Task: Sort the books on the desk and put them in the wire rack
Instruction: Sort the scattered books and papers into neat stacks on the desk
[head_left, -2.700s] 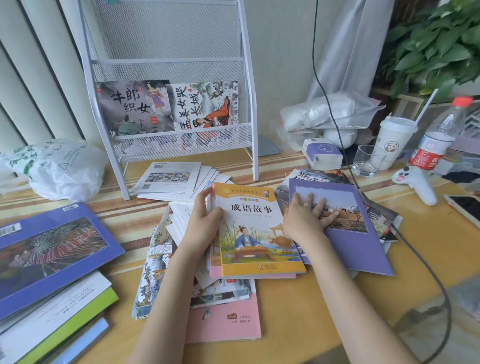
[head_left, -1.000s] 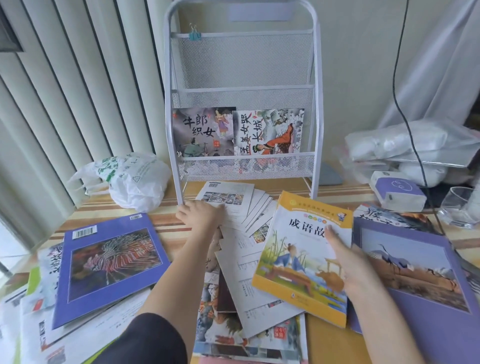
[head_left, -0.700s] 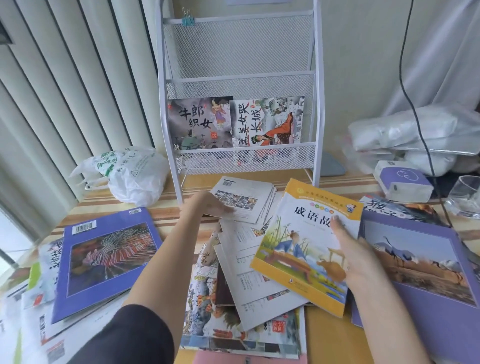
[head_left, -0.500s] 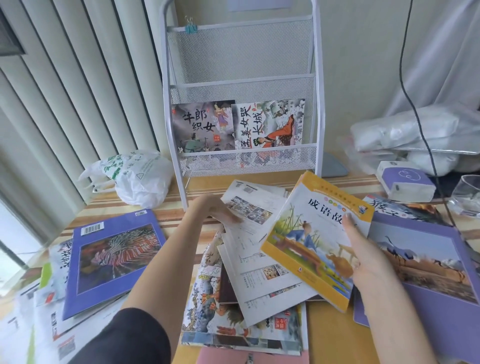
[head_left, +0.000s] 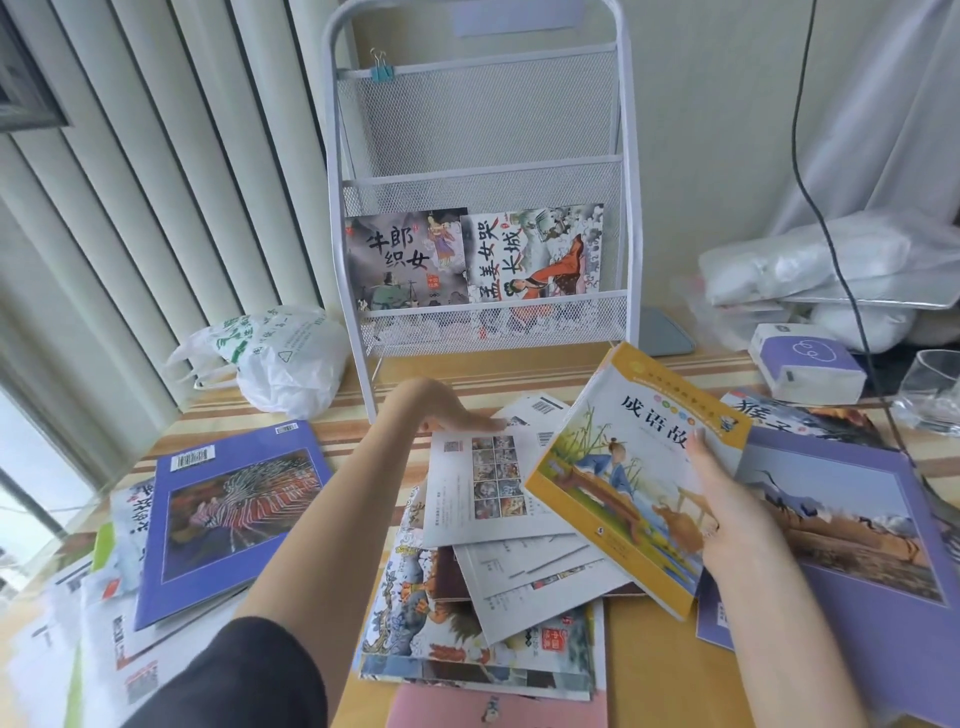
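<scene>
The white wire rack (head_left: 628, 171) stands at the back of the desk with two picture books (head_left: 472, 257) in its lowest pocket. My right hand (head_left: 727, 509) grips a yellow-bordered book (head_left: 618, 467), its far edge lifted off the pile. My left hand (head_left: 441, 415) holds the top edge of a stack of thin white booklets (head_left: 478, 488) in front of the rack. More picture books (head_left: 467, 639) lie fanned under them. A purple lionfish book (head_left: 228, 509) lies at the left, a purple crane book (head_left: 857, 525) at the right.
A white plastic bag (head_left: 280, 358) sits left of the rack. White packets (head_left: 810, 270), a purple-and-white box (head_left: 805, 364) and a glass (head_left: 930, 395) crowd the right back. A black cable (head_left: 810, 156) hangs down there. Loose papers (head_left: 67, 623) cover the left front.
My right hand has tilted the yellow book up and lifted it off the pile. My left hand has gathered the fanned white booklets together and drawn them slightly nearer.
</scene>
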